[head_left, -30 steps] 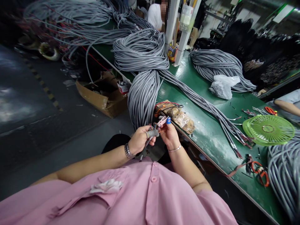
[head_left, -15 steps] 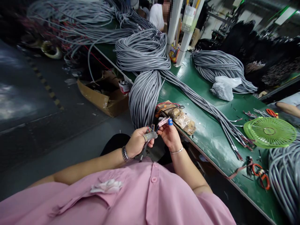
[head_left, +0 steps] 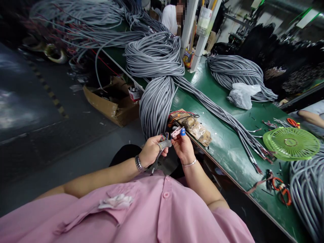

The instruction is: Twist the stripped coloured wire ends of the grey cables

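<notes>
My left hand is closed around the stripped end of a grey cable, with thin coloured wires fanning out at the top. Right beside it, my right hand grips a small flat pale pink piece with holes in it; its exact kind is unclear. A blue cover wraps one fingertip of that hand. The right fingers are close to the wires, and a thin orange wire runs between the two hands. Below my left hand the cable hangs down toward my lap.
Grey cable coils lie on the green table, one bundle hanging over its edge. Near my hands is a taped wooden block. A green fan and orange-handled scissors lie right. A cardboard box stands on the floor. Other people sit nearby.
My left hand has shifted slightly right with the cable. My right hand has moved a little left, and its fingers have turned slightly around the pink piece.
</notes>
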Tool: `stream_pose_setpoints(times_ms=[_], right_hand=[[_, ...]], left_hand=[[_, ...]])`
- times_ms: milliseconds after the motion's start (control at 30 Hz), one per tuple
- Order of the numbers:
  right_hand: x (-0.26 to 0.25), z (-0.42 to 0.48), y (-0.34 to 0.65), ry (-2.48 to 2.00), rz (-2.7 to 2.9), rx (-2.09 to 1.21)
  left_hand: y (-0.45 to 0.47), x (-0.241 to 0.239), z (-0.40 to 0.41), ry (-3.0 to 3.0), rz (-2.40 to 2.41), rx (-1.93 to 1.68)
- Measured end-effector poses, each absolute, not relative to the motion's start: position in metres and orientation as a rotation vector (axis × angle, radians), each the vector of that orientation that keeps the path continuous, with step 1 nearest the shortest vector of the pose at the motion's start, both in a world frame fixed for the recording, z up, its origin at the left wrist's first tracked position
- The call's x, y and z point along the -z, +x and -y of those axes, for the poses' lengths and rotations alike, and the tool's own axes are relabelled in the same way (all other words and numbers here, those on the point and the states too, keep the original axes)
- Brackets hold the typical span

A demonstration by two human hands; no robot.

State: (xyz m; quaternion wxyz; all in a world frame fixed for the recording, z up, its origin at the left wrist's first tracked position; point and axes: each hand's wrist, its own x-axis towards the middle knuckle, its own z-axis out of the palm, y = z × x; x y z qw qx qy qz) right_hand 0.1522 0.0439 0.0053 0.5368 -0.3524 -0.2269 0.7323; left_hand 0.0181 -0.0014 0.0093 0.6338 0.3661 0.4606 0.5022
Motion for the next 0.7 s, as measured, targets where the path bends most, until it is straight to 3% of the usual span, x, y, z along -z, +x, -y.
stream_pose_setpoints(times_ms=[333, 700], right_hand=[[-0.011, -0.043, 0.156, -0.83, 0.53, -1.879], [0.003, -0.035, 0.152, -0.927, 0.741, -1.463]], left_hand=[[0.009, -0.015, 0.012, 0.881, -1.064, -1.269], [-0.005, -0.025, 0.0, 1.769, -1.498, -1.33]])
